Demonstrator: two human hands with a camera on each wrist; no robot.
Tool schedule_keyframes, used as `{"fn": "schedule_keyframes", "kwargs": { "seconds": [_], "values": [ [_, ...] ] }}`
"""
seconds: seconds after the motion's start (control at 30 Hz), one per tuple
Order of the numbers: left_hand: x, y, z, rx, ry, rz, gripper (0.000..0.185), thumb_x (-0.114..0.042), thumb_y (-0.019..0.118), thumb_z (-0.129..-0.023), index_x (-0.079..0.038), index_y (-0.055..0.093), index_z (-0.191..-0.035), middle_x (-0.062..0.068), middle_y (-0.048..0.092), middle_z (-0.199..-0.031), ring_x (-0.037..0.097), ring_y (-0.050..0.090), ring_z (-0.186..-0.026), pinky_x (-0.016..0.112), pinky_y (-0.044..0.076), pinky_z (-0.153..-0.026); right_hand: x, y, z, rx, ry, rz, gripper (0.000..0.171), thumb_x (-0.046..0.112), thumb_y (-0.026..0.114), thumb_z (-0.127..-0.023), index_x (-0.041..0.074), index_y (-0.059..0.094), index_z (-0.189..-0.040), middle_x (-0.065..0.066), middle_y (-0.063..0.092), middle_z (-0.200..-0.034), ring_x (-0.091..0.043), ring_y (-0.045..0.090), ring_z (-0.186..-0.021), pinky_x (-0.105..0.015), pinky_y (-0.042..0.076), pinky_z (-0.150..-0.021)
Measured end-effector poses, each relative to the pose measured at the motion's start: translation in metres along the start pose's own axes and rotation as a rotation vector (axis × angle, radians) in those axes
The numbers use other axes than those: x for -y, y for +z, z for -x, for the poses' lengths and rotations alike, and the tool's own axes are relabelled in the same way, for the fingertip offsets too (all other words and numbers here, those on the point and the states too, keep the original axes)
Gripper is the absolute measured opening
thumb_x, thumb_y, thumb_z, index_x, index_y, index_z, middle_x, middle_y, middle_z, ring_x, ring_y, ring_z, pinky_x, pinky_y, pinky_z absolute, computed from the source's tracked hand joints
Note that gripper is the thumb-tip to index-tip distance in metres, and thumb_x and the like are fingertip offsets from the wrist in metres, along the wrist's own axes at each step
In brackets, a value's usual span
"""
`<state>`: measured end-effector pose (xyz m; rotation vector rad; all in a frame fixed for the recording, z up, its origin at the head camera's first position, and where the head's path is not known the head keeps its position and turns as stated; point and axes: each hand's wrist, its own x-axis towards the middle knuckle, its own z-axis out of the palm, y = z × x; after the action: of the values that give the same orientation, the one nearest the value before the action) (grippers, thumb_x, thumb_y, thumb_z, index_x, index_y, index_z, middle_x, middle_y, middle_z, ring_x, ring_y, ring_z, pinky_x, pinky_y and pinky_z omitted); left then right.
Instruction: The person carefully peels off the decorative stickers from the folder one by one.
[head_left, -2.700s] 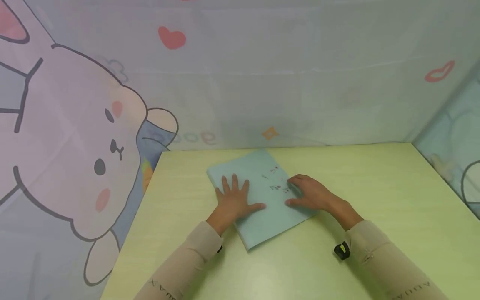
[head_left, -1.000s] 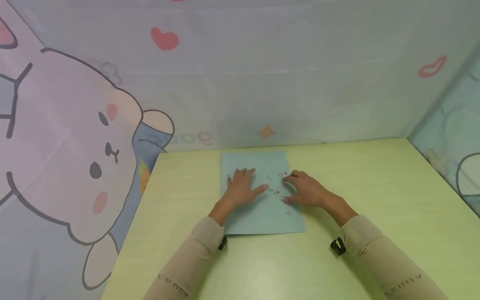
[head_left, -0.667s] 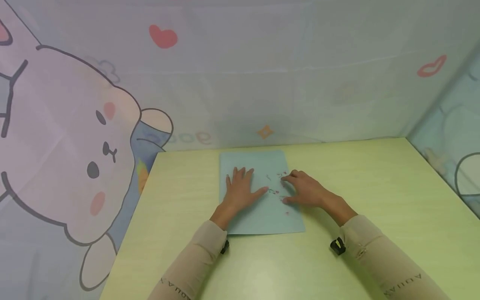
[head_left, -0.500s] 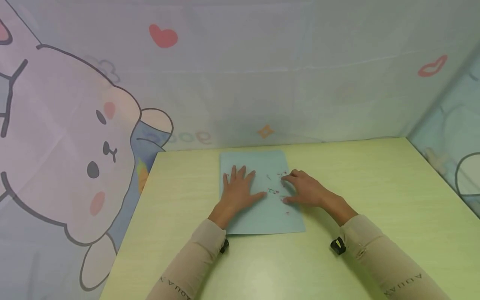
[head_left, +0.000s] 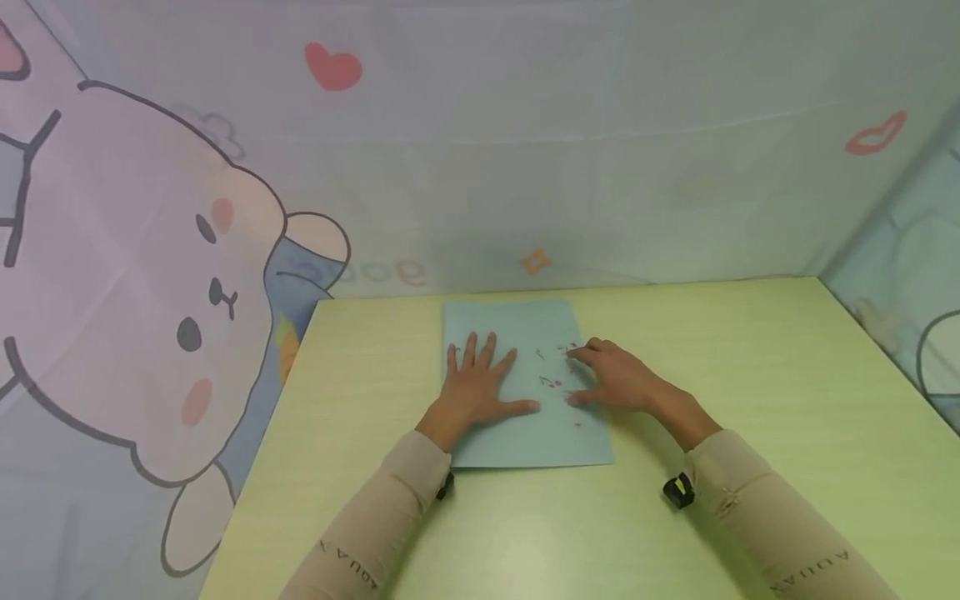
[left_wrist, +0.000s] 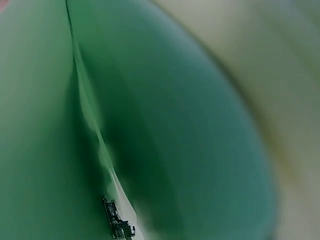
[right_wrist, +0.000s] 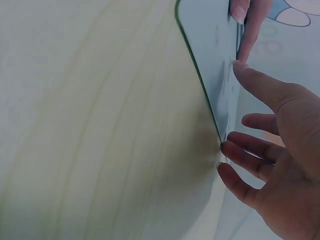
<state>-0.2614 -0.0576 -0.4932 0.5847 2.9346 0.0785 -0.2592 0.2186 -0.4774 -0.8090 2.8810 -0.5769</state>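
A light blue folder (head_left: pixel 532 442) with small flower and note-like prints lies squared on the table, near its back edge. My left hand (head_left: pixel 474 393) rests on its left half, fingers spread and thumb stretched towards the middle. My right hand (head_left: pixel 628 382) touches the right side, its fingers gently bent. In the right wrist view, the thumb of the right hand (right_wrist: pixel 282 160) meets the cover (right_wrist: pixel 210 45) while other fingertips reach the edge. Close up in the left wrist view, a green surface (left_wrist: pixel 200 140) shows a dark gap with a black clip-like part (left_wrist: pixel 118 220).
The pale yellow-green table (head_left: pixel 750 375) extends on both sides and in front of the folder. Behind it hangs a printed curtain (head_left: pixel 600 167), with a big cartoon animal (head_left: pixel 157 292) at the left. A black wrist camera (head_left: pixel 678 491) sits below the right cuff.
Since the oldest frame, the folder has turned from slanted to square with the table. In the last half second, my left fingers have spread wider and the thumb has lowered.
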Motion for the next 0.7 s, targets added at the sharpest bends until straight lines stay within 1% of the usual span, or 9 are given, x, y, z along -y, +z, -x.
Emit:
{"fn": "schedule_keyframes", "kwargs": {
  "seconds": [0.13,0.23,0.4,0.57,0.7],
  "values": [
    [0.002,0.001,0.001,0.000,0.007,-0.004,0.107,-0.093,0.048,-0.086,-0.031,0.026,-0.170,0.011,0.008,-0.178,0.041,-0.003,-0.163,0.067,0.000,-0.125,-0.001,0.002,-0.003,-0.049,-0.027,-0.009,0.067,0.037,0.083,-0.094,-0.006,0.062,-0.142,-0.023,0.063,-0.130,-0.039,0.062,-0.117,-0.055,0.051,-0.100],
    [0.002,0.001,0.002,0.001,0.009,0.001,0.107,-0.092,0.050,-0.086,-0.031,0.028,-0.170,0.011,0.010,-0.178,0.042,-0.001,-0.163,0.068,0.001,-0.125,-0.005,0.006,-0.006,-0.110,-0.036,-0.028,0.057,0.029,0.082,-0.095,-0.007,0.064,-0.136,-0.021,0.065,-0.122,-0.037,0.065,-0.109,-0.054,0.054,-0.094],
    [0.001,0.001,0.002,0.005,-0.007,0.000,0.106,-0.092,0.052,-0.085,-0.031,0.029,-0.170,0.010,0.011,-0.178,0.042,0.001,-0.163,0.072,0.001,-0.123,-0.011,0.010,-0.017,-0.199,0.014,-0.121,0.045,0.018,0.082,-0.095,-0.007,0.067,-0.130,-0.019,0.065,-0.115,-0.035,0.066,-0.101,-0.052,0.055,-0.088],
    [0.000,0.002,0.000,0.022,-0.022,-0.011,0.107,-0.093,0.051,-0.084,-0.034,0.026,-0.170,0.007,0.009,-0.178,0.040,-0.001,-0.163,0.074,0.000,-0.122,-0.022,0.013,-0.029,-0.245,0.081,-0.215,0.041,0.016,0.080,-0.097,-0.006,0.069,-0.129,-0.019,0.063,-0.113,-0.034,0.065,-0.100,-0.051,0.054,-0.088],
    [0.000,0.001,-0.001,0.032,-0.015,-0.025,0.108,-0.095,0.048,-0.084,-0.035,0.022,-0.171,0.006,0.005,-0.179,0.039,-0.002,-0.163,0.073,-0.001,-0.122,-0.031,0.011,-0.036,-0.258,0.116,-0.243,0.035,0.012,0.077,-0.098,-0.006,0.070,-0.126,-0.019,0.064,-0.113,-0.035,0.065,-0.100,-0.052,0.053,-0.088]
  ]
}}
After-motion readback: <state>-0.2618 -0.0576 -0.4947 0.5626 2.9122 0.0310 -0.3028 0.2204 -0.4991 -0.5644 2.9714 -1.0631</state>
